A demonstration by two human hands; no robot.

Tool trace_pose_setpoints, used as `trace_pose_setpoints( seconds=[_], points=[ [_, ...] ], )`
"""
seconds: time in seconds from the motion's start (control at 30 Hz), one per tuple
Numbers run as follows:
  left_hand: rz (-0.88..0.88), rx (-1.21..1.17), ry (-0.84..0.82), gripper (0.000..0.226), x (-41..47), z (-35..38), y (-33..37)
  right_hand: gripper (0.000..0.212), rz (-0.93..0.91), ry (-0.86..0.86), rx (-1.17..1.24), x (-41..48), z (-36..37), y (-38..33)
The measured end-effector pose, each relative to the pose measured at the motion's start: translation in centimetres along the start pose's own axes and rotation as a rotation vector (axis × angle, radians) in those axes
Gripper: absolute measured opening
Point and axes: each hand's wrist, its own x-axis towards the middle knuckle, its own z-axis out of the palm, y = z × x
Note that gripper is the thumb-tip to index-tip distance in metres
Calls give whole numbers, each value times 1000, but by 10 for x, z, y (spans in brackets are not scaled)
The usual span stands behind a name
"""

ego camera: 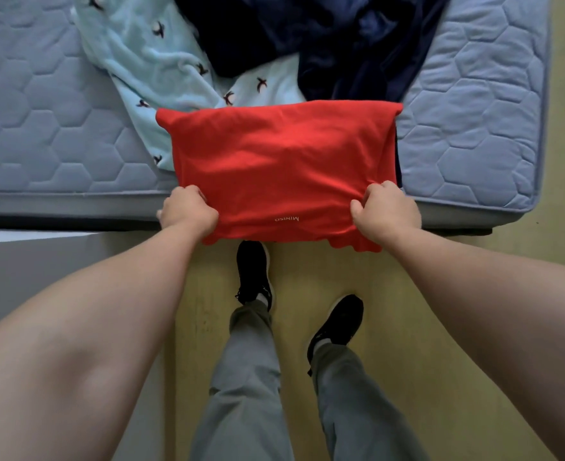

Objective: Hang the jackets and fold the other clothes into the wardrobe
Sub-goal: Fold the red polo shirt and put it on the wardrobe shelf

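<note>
A red garment [274, 161], folded into a rectangle with small white lettering near its lower hem, lies at the near edge of the bed and hangs a little past it. My left hand [188, 209] grips its near left corner, fingers curled into the cloth. My right hand [385, 209] grips the near right corner the same way. Behind it lie a light blue garment with a dark bird print [154, 64] and a crumpled dark navy garment [324, 38].
The quilted blue-grey mattress [41, 121] spans the upper view, its edge running just under my hands. Below is a yellowish wood floor [424, 327] with my legs and black shoes [252, 274]. A grey surface [41, 261] sits at the left.
</note>
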Motion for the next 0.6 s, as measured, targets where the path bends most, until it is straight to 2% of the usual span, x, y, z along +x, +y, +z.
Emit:
trace_pose_setpoints(
  seconds=[0.07,0.17,0.27,0.33,0.43,0.5,0.6],
  points=[
    [-88,-100,94,33,12,-16,7,45,69,71,-1,8,-12,-5],
    [-157,-264,290,36,37,-38,18,41,182,176,138,27,-32,-15],
    [-22,-142,427,49,64,-56,26,50,208,290,240,50,-47,-26],
    [146,14,385,60,84,-65,30,61,160,346,216,66,-55,-34],
    [413,264,215,53,108,-73,38,67,34,287,72,93,-63,-48],
    [506,341,132,40,117,-76,45,60,-37,223,-94,107,-68,-55],
    [505,332,-6,20,129,-85,54,41,-16,117,-269,121,-78,-67]
  ],
)
